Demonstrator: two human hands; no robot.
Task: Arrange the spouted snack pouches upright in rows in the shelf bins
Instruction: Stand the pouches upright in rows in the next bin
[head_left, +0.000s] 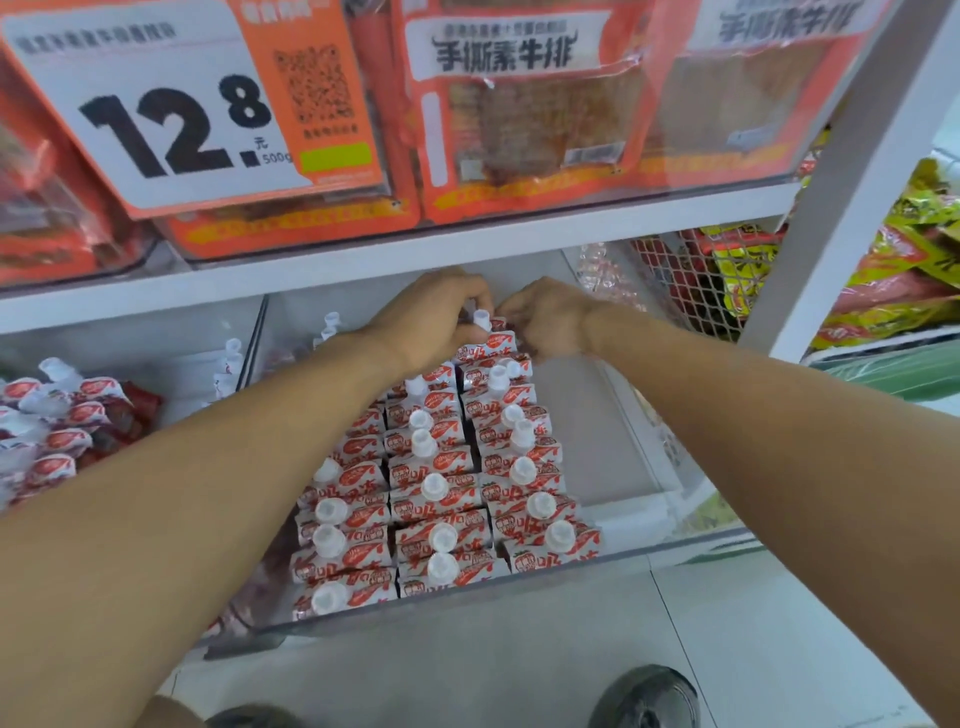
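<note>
Big price card (156, 104) on the upper shelf reads "12.8", w/ "元" and "500g" small beside it; an orange QR panel (317, 88) sits on its right edge. Right of that, orange snack packs (524, 104) carry bold black "手撕素牛排" on a white banner, w/ a clear window showing a reddish-brown sheet inside. Glossy film, flat rectangular shape.

Below the white shelf edge (395, 254) sits a clear plastic bin (639, 499), hard and see-through, front lip facing the camera. In it the spouted pouches (441, 499) stand upright in three rows running front to back, long axis roughly vertical, white ribbed screw caps pointing up toward the camera. Pouches are white w/ red print, a strawberry graphic and large red characters; only "吸" reads clearly. Right third of the bin floor is bare.

At the far end of the rows, left hand (436, 317) curls its fingers round the cap of the rearmost pouch (488, 332); right hand (545, 322) pinches the same pouch's top edge from the right. Both are narrow grips, hands almost touching.

Left bin holds more of the same pouches (52, 436) lying jumbled, caps pointing various ways. Far right, a wire mesh basket (691, 275) holds yellow-green and red packs (904, 260), text too blurred to read. Dark shoe (649, 696) on grey floor below.
</note>
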